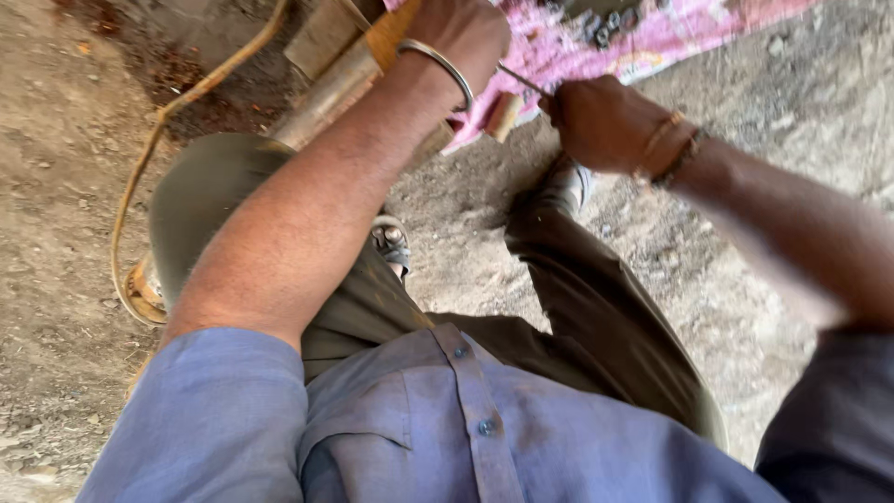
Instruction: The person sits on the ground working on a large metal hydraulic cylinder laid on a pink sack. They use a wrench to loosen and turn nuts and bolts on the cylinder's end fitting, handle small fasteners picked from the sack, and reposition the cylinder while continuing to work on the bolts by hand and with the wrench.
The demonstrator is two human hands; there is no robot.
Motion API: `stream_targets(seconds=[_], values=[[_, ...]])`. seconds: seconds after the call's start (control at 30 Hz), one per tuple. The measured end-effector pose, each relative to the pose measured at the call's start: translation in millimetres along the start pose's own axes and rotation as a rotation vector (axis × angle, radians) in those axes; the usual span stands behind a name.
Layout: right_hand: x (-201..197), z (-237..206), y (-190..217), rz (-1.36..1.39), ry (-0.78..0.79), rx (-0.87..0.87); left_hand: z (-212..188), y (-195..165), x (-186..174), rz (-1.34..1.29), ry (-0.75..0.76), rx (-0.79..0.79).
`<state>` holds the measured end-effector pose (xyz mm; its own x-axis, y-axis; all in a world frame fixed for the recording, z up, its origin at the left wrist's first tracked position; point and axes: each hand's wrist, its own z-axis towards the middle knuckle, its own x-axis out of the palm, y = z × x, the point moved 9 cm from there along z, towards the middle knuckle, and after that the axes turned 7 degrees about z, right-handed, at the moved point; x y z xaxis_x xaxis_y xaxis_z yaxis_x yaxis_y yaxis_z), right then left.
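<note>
My left hand [463,35] reaches up and away, closed over a long wooden piece [331,88] that lies slanted across my left knee; a metal bangle circles that wrist. My right hand [601,121] is a closed fist around a thin metal tool [521,80] whose shaft points left toward the left hand. A short wooden cylinder [504,117] sits just below the tool's shaft, between the two hands. What the tool's tip touches is hidden behind my left hand.
A pink cloth [596,42] with small dark bits on it lies on the dirt ground ahead. A tan hose [149,158] curves down the left side. My legs in olive trousers [577,298] and sandalled feet fill the middle.
</note>
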<state>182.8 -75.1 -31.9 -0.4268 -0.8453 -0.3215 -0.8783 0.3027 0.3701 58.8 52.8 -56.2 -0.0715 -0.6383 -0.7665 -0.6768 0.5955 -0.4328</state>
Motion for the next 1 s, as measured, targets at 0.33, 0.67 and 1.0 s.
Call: stream_targets(seconds=[0.33, 0.67, 1.0], values=[[2.4, 52.0, 28.6, 0.022, -0.824, -0.723, 0.8, -0.6, 3.7, 0.125, 0.110, -0.028], [15.8, 17.7, -11.0, 0.094, -0.102, 0.028, -3.4, -5.8, -1.5, 0.082, 0.133, -0.006], [-18.4, 54.4, 10.0, 0.037, -0.906, -0.703, 0.2, -6.8, 2.8, 0.094, 0.135, -0.007]])
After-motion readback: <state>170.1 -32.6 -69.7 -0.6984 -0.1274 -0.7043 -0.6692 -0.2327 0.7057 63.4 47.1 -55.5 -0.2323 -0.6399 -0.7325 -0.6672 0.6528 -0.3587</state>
